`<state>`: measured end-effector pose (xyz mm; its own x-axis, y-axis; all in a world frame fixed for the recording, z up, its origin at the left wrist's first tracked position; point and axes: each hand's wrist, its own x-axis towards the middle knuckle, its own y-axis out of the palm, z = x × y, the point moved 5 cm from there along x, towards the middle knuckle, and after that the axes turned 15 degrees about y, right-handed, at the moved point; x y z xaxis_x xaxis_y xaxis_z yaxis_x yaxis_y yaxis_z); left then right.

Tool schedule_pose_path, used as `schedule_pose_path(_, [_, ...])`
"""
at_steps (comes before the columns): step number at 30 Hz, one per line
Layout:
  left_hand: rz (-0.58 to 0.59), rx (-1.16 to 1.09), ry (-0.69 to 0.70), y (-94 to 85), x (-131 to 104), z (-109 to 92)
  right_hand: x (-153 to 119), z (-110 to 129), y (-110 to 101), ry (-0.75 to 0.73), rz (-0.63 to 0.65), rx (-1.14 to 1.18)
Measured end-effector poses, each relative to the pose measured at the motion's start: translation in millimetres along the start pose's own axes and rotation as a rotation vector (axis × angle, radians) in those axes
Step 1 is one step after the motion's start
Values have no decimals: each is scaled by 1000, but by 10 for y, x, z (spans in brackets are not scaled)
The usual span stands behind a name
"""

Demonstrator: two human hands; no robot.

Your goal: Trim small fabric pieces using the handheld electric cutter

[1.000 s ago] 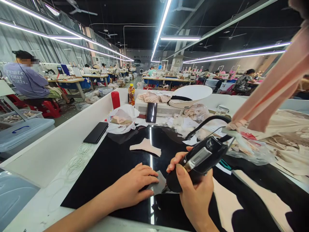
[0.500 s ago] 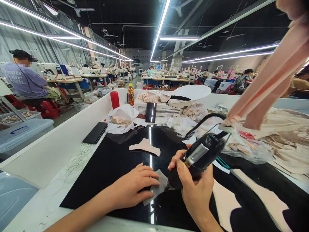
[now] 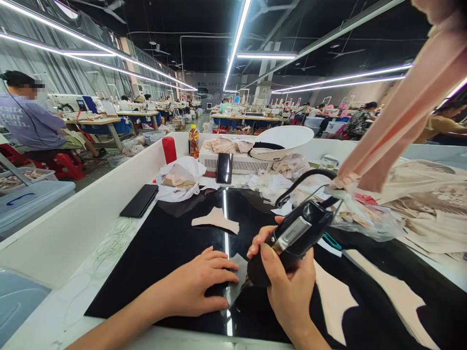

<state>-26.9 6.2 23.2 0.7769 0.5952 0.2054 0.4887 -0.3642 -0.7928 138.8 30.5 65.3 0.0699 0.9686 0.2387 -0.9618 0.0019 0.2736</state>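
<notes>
My right hand [image 3: 290,287] is wrapped round a black corded electric fabric cutter [image 3: 292,233] with a metal plate on its upper side. The cutter tilts, its rounded lower end down near the glossy black sheet [image 3: 160,262]. My left hand [image 3: 204,282] lies flat, fingers spread, palm down. Its fingertips touch a small translucent grey piece [image 3: 239,277] just left of the cutter. What the cutter's tip touches is hidden. Beyond my hands lies a pale pink cut fabric piece [image 3: 216,220]. Stacked pale fabric pieces [image 3: 333,296] are to the right of my right wrist.
A pink fabric strip [image 3: 404,107] hangs from above, tied near the cutter's cord. At the back stand a phone [image 3: 224,167], a plastic bag [image 3: 180,177] and a drink bottle [image 3: 193,141]. A black case [image 3: 139,200] lies left; beige fabric [image 3: 430,209] is heaped right.
The view has shifted slightly, so most things appear a little further left. Both hands keep their hold and place, with the cutter perhaps a little nearer the left fingers.
</notes>
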Motion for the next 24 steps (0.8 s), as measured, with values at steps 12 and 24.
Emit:
schedule_pose_path(12, [15, 14, 19, -9, -9, -4, -33, 9, 23, 22, 10, 10])
schedule_pose_path(24, [15, -10, 26, 2, -13, 5, -160, -52, 104, 110, -3, 82])
